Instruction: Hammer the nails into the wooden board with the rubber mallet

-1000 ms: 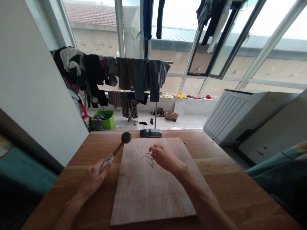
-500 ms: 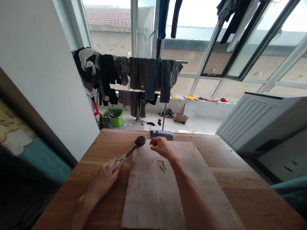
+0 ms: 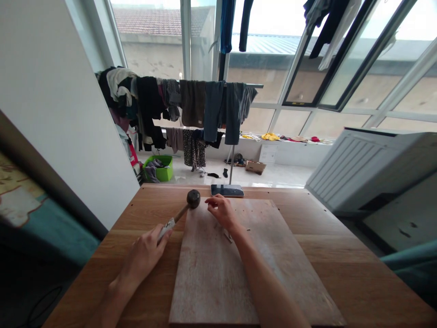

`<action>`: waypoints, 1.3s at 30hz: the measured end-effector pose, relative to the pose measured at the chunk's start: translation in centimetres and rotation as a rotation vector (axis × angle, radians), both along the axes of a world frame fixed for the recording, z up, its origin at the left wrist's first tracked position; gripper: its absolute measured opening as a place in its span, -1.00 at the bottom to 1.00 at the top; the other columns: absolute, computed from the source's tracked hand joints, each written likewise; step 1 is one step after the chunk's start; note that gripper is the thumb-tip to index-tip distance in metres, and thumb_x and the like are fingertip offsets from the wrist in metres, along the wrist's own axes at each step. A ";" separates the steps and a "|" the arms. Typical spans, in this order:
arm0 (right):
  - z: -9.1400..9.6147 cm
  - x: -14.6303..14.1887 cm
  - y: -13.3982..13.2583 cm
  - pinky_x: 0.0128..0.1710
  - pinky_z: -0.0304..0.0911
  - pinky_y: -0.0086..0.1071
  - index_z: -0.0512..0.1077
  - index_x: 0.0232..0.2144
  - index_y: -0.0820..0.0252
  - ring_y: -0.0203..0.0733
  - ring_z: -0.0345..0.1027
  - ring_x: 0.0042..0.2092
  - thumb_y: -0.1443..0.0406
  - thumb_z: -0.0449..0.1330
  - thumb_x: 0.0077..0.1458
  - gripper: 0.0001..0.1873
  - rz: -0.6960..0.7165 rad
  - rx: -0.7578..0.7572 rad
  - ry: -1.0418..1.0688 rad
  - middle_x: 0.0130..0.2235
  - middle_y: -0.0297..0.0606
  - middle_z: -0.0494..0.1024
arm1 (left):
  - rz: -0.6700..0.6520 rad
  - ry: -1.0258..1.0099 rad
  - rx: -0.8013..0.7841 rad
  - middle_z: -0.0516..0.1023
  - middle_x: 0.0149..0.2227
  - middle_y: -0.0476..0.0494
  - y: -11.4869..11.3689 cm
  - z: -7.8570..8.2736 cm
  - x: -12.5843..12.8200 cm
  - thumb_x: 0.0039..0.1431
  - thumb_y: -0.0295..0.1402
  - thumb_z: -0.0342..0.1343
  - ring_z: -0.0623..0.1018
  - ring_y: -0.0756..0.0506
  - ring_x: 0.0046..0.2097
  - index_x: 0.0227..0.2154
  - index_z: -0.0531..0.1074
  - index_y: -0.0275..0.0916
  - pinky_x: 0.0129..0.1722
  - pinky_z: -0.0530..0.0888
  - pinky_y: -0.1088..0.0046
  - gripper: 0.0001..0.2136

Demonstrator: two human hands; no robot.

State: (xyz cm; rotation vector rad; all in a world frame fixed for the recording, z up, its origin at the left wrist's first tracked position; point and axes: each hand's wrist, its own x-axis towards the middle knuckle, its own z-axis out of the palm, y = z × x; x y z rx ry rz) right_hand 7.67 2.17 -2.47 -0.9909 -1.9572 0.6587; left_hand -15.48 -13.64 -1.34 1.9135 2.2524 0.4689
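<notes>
My left hand (image 3: 145, 253) grips the handle of a hammer (image 3: 184, 207), whose dark head hovers over the far left corner of a pale wooden board (image 3: 211, 282). My right hand (image 3: 220, 212) is pinched near the board's far edge, just right of the hammer head; what the fingertips hold is too small to see. Loose nails (image 3: 228, 235) lie on the board, mostly hidden under my right wrist.
The board lies on a wooden table (image 3: 341, 264). A phone (image 3: 227, 190) rests at the table's far edge. Beyond stand a rack of hanging clothes (image 3: 191, 105), a green basket (image 3: 159, 168) and a white cabinet (image 3: 368, 168) to the right.
My right hand left the nail pile and moved up to the board's far edge beside the hammer head. The hammer head shifted slightly toward that hand. The camera view swung a little.
</notes>
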 end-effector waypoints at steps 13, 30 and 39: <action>-0.2 0.1 -0.1 -0.24 0.39 -0.43 0.62 -0.31 0.21 -0.29 0.47 -0.34 0.49 0.18 0.03 -0.76 0.016 -0.065 -0.025 -0.30 -0.25 0.54 | 0.020 -0.008 0.000 0.60 -0.37 -0.12 0.1 -0.3 -0.1 0.37 -0.14 -0.10 0.62 -0.18 -0.30 -0.30 0.38 -0.12 -0.41 0.24 0.45 -0.75; 0.3 0.2 -0.3 -0.20 0.29 -0.43 0.63 -0.35 0.20 -0.23 0.43 -0.30 0.41 0.24 0.08 -0.85 -0.047 -0.080 -0.177 -0.34 -0.23 0.56 | -0.067 -0.305 0.234 0.61 -0.41 -0.08 -0.5 -0.2 1.7 0.34 0.03 -0.13 0.61 -0.16 -0.33 -0.24 0.49 -0.14 -0.38 0.38 0.46 -0.59; 0.4 0.2 -0.5 -0.26 0.21 -0.46 0.58 -0.40 0.21 -0.25 0.36 -0.32 0.44 0.23 0.06 -0.87 -0.052 -0.081 -0.225 -0.37 -0.28 0.51 | -0.100 -0.315 0.216 0.64 -0.36 -0.07 -0.4 -0.4 1.9 0.32 0.04 -0.10 0.63 -0.16 -0.27 -0.24 0.50 -0.12 -0.32 0.41 0.47 -0.60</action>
